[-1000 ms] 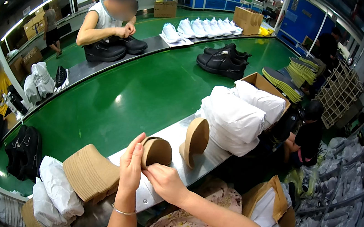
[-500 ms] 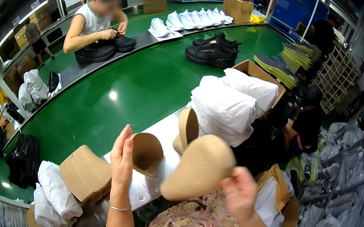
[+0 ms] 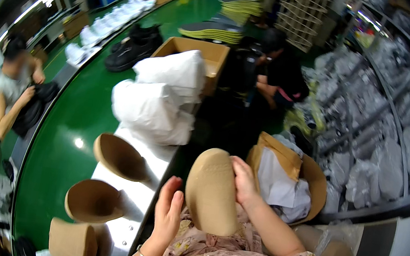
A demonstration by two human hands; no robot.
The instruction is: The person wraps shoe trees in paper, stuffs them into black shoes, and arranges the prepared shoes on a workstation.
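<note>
A tan moulded cardboard shoe insert (image 3: 213, 191), rounded and sole-shaped, stands nearly upright in front of my body. My right hand (image 3: 245, 184) grips its right edge, with part of the fingers hidden behind it. Close to its left side is my left hand (image 3: 167, 216), fingers stretched and apart, holding nothing. On the metal ledge (image 3: 129, 190) to my left sit two curled tan inserts, a farther one (image 3: 120, 158) and a nearer one (image 3: 94, 201). A nested stack of inserts (image 3: 70, 245) lies at the lower left.
White paper-wrapped bundles (image 3: 153, 108) lie beside an open cardboard box (image 3: 192, 48). Black shoes (image 3: 132, 48) stand on the green belt (image 3: 72, 110). To the right are a carton with paper (image 3: 280, 182) and a rack of grey plastic-wrapped items (image 3: 367, 118). Co-workers sit at far left and ahead.
My view has swung to the right. The insert, tilted and blurred before, is now more upright between my hands, still in my right hand. My left hand is closer to it.
</note>
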